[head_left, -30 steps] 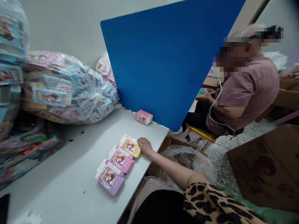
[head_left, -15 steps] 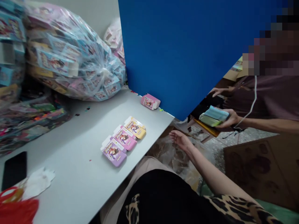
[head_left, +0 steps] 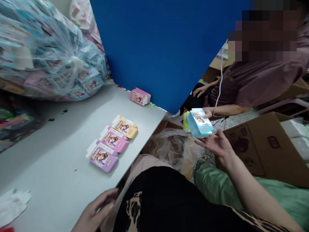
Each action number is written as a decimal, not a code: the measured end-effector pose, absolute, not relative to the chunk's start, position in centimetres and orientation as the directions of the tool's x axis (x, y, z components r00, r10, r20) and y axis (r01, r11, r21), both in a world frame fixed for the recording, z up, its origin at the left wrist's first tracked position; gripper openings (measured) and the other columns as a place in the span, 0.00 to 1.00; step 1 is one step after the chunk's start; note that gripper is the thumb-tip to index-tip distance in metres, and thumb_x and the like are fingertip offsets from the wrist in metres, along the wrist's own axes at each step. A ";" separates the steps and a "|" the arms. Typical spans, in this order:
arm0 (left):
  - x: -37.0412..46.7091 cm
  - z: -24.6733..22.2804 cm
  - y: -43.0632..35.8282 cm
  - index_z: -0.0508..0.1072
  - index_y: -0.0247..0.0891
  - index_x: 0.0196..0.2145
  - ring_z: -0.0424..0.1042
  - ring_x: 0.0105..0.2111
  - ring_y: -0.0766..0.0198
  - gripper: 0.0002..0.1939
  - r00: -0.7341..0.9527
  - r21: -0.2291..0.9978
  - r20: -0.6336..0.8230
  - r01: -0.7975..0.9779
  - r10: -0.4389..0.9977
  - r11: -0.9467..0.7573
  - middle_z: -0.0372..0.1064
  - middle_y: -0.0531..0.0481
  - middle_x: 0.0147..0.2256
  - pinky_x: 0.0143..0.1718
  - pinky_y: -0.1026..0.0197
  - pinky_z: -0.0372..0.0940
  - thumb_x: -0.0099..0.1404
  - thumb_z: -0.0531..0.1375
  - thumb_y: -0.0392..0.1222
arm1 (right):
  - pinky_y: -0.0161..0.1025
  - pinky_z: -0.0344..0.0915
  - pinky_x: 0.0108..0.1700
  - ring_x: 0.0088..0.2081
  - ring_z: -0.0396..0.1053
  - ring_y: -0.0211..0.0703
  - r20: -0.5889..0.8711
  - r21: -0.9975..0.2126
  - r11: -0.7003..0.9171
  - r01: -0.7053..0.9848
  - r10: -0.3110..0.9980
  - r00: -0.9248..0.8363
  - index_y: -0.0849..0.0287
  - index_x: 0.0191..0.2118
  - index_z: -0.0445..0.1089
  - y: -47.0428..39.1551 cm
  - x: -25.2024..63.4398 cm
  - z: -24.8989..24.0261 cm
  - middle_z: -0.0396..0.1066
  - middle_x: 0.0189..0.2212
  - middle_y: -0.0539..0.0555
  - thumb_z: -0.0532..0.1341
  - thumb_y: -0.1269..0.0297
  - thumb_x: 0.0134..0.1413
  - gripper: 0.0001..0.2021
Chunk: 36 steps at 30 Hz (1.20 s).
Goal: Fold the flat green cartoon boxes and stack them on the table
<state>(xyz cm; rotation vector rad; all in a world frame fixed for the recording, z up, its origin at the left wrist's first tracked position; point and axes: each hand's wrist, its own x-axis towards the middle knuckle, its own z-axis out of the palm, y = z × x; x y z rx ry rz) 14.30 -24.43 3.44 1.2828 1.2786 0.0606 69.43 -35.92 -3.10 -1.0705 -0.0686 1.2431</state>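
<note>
Our right hand [head_left: 218, 145], palm up and unclenched, touches the blue box [head_left: 199, 123] a co-worker's hand [head_left: 208, 112] offers; our left hand [head_left: 95, 212] rests empty at the desk [head_left: 55, 151] edge.

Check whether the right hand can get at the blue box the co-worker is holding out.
Probably yes. The right hand is open, palm up, just beneath the blue box, which the co-worker's hand holds out past the table edge. Nothing lies between them; whether the fingertips touch the box is unclear.
</note>
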 end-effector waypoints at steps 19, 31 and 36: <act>28.9 -4.0 -24.4 0.75 0.41 0.51 0.74 0.45 0.52 0.27 0.686 0.793 -0.458 0.028 0.565 0.608 0.74 0.39 0.49 0.49 0.50 0.66 0.53 0.71 0.46 | 0.54 0.77 0.35 0.20 0.72 0.50 -0.602 -0.750 -0.213 -0.627 0.614 0.511 0.50 0.29 0.73 -35.8 61.1 -5.0 0.76 0.23 0.52 0.66 0.65 0.23 0.16; 19.6 -0.1 -27.1 0.73 0.38 0.48 0.66 0.58 0.41 0.35 0.067 0.657 -0.403 -0.673 0.913 0.340 0.74 0.41 0.51 0.56 0.46 0.65 0.46 0.73 0.59 | 0.49 0.73 0.45 0.42 0.76 0.56 -0.320 -0.720 -0.604 -0.342 0.726 -0.609 0.58 0.55 0.70 -23.1 38.9 1.9 0.78 0.41 0.58 0.71 0.57 0.40 0.32; 15.4 -1.4 -28.8 0.74 0.37 0.45 0.67 0.57 0.42 0.32 -0.165 0.608 -0.494 -0.768 0.853 0.203 0.77 0.42 0.46 0.56 0.46 0.65 0.49 0.71 0.61 | 0.48 0.70 0.49 0.48 0.73 0.55 -0.356 -0.776 -0.604 -0.181 0.657 -0.665 0.55 0.55 0.70 -23.3 32.6 1.0 0.76 0.47 0.57 0.71 0.53 0.46 0.29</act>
